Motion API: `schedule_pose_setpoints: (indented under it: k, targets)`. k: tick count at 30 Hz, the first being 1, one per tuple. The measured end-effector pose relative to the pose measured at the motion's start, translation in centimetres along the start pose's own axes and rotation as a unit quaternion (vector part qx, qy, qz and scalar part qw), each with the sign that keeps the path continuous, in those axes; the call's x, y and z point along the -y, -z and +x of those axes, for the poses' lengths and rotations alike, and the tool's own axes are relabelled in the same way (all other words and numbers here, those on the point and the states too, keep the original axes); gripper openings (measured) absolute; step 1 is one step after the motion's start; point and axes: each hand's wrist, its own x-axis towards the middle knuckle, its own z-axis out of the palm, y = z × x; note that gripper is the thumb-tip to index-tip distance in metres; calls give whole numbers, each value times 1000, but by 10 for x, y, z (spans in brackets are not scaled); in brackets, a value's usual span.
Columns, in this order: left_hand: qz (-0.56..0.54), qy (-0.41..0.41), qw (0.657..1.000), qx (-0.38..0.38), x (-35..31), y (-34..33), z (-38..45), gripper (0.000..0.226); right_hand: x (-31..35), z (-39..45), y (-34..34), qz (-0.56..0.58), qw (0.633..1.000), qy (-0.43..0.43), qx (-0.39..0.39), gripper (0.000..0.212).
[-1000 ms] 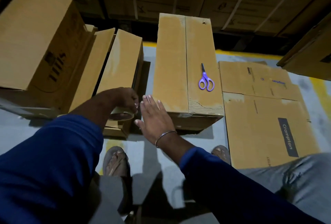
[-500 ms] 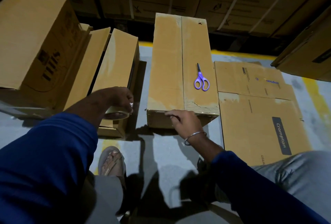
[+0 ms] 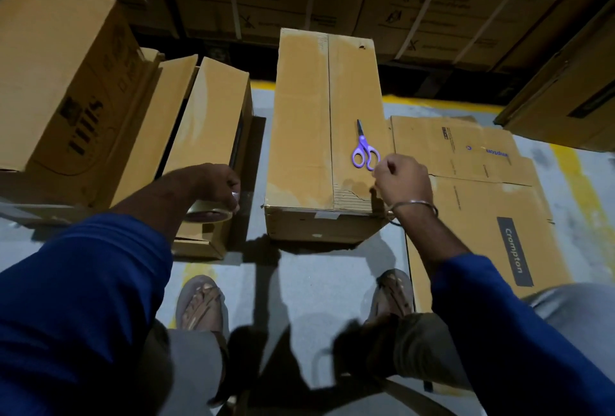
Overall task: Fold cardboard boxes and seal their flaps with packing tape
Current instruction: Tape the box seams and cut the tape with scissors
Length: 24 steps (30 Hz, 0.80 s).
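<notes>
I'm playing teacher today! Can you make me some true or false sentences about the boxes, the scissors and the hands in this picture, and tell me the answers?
1. The purple scissors lie on top of the long box in the middle. True.
2. The left hand holds a roll of tape. True.
3. The right hand holds the scissors. False: its fingers are curled beside the handles, at the box's near right corner, and the scissors lie flat on the box.
4. The flattened carton with the Crompton label lies to the left of the long box. False: it lies on the floor to its right.
5. The person wears a bangle on the right wrist. True.
</notes>
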Motion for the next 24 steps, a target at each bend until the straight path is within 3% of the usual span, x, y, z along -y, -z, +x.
schedule_pose_setpoints:
  k: [3,8,18,22,24]
  targets:
    - [2,1,1000,-2,-2,-1,-1,23,20,21,-15,-52,999,-11,9,20]
    - [-5,-5,1000,-6,2,-1,0,20,20,48,-42,-142,989,-43,9,45]
    - [-34,-25,999,8,4,-1,5,18,9,68,-37,-285,958,-2,-16,32]
    - [-36,-19,999,12,4,0,3,17,13,66,-29,-283,959,-5,6,31]
    - [-35,-17,999,12,5,0,3,17,17,53,-24,-224,974,-22,39,27]
